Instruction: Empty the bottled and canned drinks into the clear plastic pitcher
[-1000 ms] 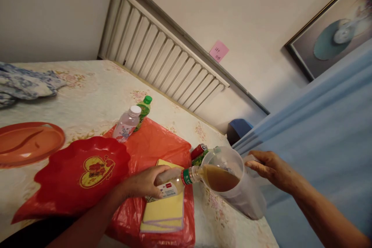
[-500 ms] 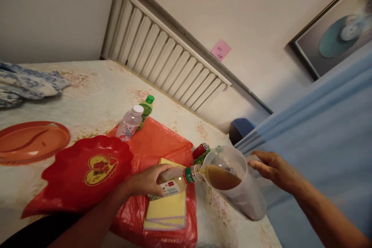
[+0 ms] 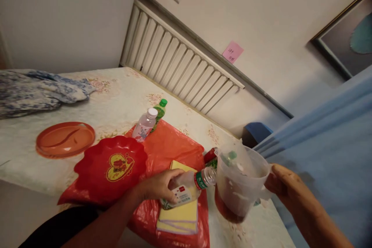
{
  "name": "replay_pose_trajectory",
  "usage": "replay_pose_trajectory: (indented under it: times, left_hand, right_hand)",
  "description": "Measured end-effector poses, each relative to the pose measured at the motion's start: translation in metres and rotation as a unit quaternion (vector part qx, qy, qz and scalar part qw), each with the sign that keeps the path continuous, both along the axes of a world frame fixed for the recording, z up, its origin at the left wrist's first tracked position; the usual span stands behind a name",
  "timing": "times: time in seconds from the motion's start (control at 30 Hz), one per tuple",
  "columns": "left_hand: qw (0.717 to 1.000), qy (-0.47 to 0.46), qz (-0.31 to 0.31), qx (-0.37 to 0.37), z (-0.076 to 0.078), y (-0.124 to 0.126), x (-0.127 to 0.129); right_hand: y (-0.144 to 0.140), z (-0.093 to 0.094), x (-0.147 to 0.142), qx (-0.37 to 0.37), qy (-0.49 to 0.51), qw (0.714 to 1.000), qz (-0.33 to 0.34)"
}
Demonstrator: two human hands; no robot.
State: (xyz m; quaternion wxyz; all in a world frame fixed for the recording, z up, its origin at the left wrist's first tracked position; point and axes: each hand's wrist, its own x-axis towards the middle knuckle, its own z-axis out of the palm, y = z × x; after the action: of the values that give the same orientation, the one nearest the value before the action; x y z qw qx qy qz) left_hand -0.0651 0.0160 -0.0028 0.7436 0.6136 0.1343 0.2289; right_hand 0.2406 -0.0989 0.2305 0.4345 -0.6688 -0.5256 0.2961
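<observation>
Plastic jug (image 3: 241, 180), translucent, brown liquid pooled low inside, between both hands, gripped by its handle in the right hand (image 3: 283, 180). Clasped around the body by the left hand (image 3: 159, 186): labelled clear drink bottle (image 3: 186, 192), tilted, uncapped mouth just beside the jug's wall, above folded yellow cloths (image 3: 178, 216) on a red plastic bag (image 3: 174, 141).

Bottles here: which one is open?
The green-banded bottle in the left hand. It has no cap, while the white-capped bottle and the green-capped bottle behind that are closed.
</observation>
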Motion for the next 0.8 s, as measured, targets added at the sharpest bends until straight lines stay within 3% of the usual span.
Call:
replay_pose_trajectory:
  times: [0.17,0.27,0.5,0.8]
  left_hand:
    - [0.998,-0.020,-0.054,-0.014,-0.007,-0.012,0.008]
    - [0.996,-0.010,-0.083,-0.019,-0.007,-0.017,0.011]
    - [0.994,0.032,-0.105,0.018,-0.006,-0.015,0.004]
    - [0.994,0.048,-0.097,0.024,-0.006,-0.014,0.002]
  right_hand:
    - [0.026,0.003,-0.033,0.067,0.063,0.996,0.008]
    - [0.049,-0.006,-0.056,0.076,0.081,0.994,0.025]
    - [0.100,-0.046,-0.103,0.132,0.239,0.962,0.026]
    - [0.138,-0.100,-0.139,0.139,0.261,0.950,0.104]
